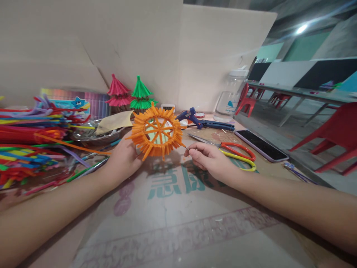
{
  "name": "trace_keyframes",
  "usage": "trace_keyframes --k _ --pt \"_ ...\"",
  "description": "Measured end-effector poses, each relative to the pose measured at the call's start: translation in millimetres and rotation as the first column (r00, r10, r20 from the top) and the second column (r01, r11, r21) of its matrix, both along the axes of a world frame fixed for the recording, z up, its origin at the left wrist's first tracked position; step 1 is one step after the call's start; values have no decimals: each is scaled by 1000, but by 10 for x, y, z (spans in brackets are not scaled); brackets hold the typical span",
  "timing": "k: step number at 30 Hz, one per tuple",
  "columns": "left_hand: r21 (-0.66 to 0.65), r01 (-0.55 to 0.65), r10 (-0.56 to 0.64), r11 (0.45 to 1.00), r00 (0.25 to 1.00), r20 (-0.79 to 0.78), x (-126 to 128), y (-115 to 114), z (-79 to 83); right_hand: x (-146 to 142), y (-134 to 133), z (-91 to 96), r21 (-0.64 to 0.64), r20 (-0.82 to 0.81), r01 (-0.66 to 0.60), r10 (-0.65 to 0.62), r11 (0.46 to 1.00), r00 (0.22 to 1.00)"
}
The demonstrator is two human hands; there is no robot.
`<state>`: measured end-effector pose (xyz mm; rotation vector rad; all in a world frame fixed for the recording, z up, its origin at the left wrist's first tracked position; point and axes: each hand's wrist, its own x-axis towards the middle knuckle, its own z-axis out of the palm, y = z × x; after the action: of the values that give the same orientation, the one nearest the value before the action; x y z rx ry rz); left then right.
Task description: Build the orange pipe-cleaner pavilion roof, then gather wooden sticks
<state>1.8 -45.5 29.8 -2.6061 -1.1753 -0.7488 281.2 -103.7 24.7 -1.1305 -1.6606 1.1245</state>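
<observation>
Gripping the orange wheel [159, 131], the left hand [125, 158] hides partly behind it.

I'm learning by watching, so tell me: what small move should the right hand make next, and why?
Probably a gentle tug on the thin tip at the orange wheel's lower right edge. The right hand seems to pinch it already, the left hand holds the wheel's other side, and I can't tell how firmly the tip is attached.
</observation>
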Motion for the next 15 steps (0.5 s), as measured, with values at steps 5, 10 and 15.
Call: trace_keyframes --k 5,10,15 --pt "11 20 -20 1000 999 31 11 2 -1 -12 1 0 -4 -1 5 -5 1000 1000" --pt "28 25 -27 999 999 42 11 11 -12 -19 -9 18 -24 -1 -2 2 1000 1000" --pt "16 29 -30 999 998 49 -19 40 -41 -13 -22 31 7 58 5 -5 1000 998"
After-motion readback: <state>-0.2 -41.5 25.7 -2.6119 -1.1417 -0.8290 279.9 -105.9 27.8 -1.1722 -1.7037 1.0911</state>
